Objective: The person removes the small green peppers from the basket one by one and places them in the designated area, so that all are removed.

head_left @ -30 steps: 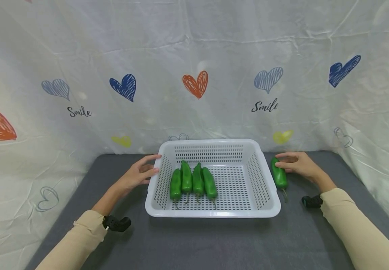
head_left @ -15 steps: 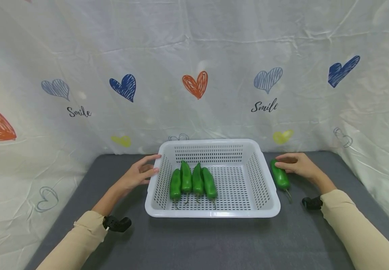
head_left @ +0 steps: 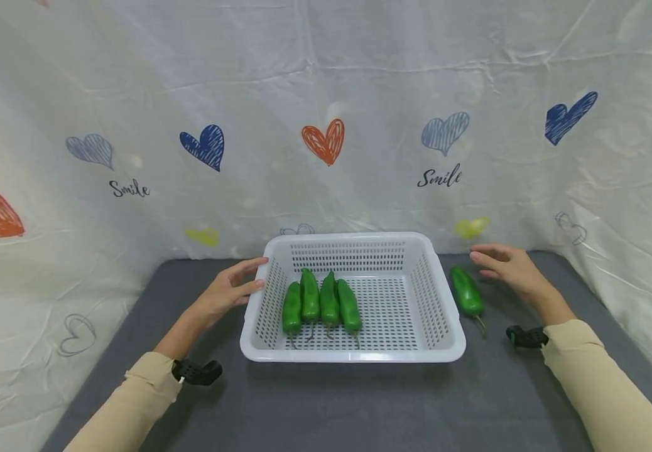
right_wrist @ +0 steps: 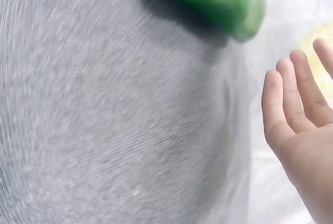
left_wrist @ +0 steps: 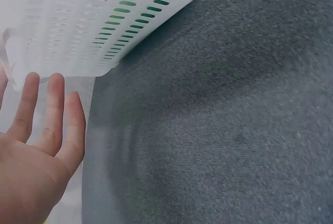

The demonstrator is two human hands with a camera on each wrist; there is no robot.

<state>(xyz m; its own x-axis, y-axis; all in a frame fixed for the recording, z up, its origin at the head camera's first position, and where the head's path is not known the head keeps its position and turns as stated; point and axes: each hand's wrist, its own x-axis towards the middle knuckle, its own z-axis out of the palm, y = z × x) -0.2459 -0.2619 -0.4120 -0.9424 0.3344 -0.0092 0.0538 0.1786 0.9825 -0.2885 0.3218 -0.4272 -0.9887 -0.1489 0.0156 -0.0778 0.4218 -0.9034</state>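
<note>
A white plastic basket (head_left: pixel 354 356) with slotted walls stands on the dark cloth. Inside, several green chili peppers (head_left: pixel 329 304) lie side by side toward its left, stems to the front. My left hand (head_left: pixel 225 295) is at the basket's left rim, fingertips right at the edge; in the left wrist view its fingers (left_wrist: pixel 54 104) are extended beside the slotted wall. One more green pepper (head_left: pixel 466 292) rests on the cloth just right of the basket. My right hand (head_left: pixel 515 273) is raised beside that pepper, with nothing in it, its fingers (right_wrist: pixel 296 91) spread apart from the pepper in the right wrist view.
Dark grey cloth (head_left: pixel 348 408) covers the table. A white curtain (head_left: pixel 258 75) printed with hearts and "Smile" hangs close behind the basket. Each wrist carries a black strap device (head_left: pixel 196 373).
My right hand shifted the loose pepper's stem end slightly to the right, then let go and moved up and right, off it. My left hand stays at the basket's rim.
</note>
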